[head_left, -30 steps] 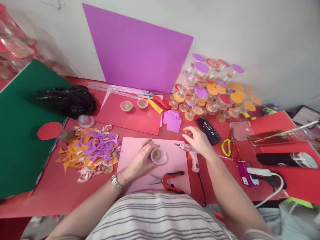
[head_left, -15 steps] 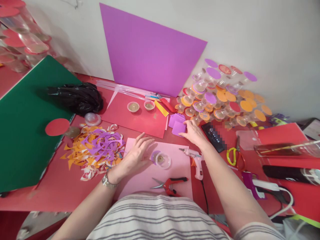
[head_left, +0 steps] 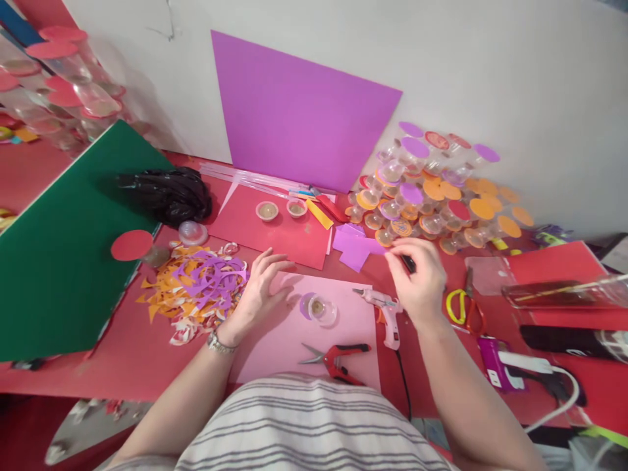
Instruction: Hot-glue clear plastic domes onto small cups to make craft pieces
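My right hand point(head_left: 418, 278) pinches the edge of a purple square piece point(head_left: 371, 245), seen nearly edge-on. Under and beside it lies a small pile of purple squares point(head_left: 354, 258). My left hand point(head_left: 262, 288) hovers over the pink sheet point(head_left: 275, 353), fingers apart and holding nothing. To its right on the sheet, a clear plastic cup point(head_left: 324, 310) overlaps a purple disc point(head_left: 307, 305). A pale pink glue gun point(head_left: 385, 311) rests at the sheet's right edge, below my right hand. Nearer my body lie red-handled snips point(head_left: 336, 361).
Purple and orange scraps point(head_left: 203, 281) are heaped on the left, beside a green board point(head_left: 83, 255). Clear cups with coloured discs point(head_left: 432, 190) stand stacked at the back right. Yellow-handled scissors point(head_left: 456, 307) lie right, and a black bag point(head_left: 171, 196) sits back left.
My right hand has moved right from the purple pile and now grips a purple square. My left hand stays over the sheet. The whole view has shifted slightly.
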`<state>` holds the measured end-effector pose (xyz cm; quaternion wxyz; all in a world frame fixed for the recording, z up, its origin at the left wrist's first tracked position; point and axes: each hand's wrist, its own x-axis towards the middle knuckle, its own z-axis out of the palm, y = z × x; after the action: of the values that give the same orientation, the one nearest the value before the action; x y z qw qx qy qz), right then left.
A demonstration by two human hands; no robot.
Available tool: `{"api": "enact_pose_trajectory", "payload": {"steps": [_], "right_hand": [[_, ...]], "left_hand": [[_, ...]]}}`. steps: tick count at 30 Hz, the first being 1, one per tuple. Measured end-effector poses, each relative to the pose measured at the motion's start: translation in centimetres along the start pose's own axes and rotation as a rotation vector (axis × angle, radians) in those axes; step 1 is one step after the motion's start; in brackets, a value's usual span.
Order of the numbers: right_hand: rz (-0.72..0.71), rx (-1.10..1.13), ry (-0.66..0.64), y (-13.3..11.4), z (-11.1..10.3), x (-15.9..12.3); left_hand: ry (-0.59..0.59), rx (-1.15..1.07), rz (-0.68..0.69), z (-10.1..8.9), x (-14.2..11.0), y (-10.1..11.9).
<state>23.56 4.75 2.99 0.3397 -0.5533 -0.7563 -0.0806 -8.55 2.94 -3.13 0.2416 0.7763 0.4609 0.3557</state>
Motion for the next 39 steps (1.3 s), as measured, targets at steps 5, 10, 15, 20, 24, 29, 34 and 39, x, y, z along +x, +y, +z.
{"api": "enact_pose_trajectory", "payload": {"steps": [5,10,15,20,24,29,34,39], "right_hand": [[-0.561,-0.144,0.308,-3.0,-2.8,-0.6],[-0.610,-0.128,0.346,-4.6,-2.7,-0.9],[-0.586,-0.105,0.302,-5.5,-2.0,-2.1],[-0.280,0.065,-0.124,-4.9,-1.8,-2.8],[-0.148,0.131,-0.207,-5.1,-1.8,-2.6],[-0.139,0.272,-0.103,-6.8,-1.7,-2.7],[0.251,0.616,-0.071,-8.1,-0.9,-3.8],[0.483,0.660,-0.127,-8.6,-0.5,-4.5]], "left_hand": [[0.212,0.000,-0.007,0.7,-0.2,-0.1],[0.244,-0.105,-0.009,0.8,0.5,0.7],[0.158,-0.394,-0.175,-0.1,1.5,3.0],[0.012,-0.768,-0.333,-1.0,2.7,6.1],[-0.035,-0.895,-0.319,-1.4,3.9,7.6],[-0.012,-0.876,-0.283,-1.2,4.6,7.6],[-0.102,-0.764,-0.262,-1.0,4.5,7.4],[-0.203,-0.637,-0.289,-0.8,4.6,8.0]]}}
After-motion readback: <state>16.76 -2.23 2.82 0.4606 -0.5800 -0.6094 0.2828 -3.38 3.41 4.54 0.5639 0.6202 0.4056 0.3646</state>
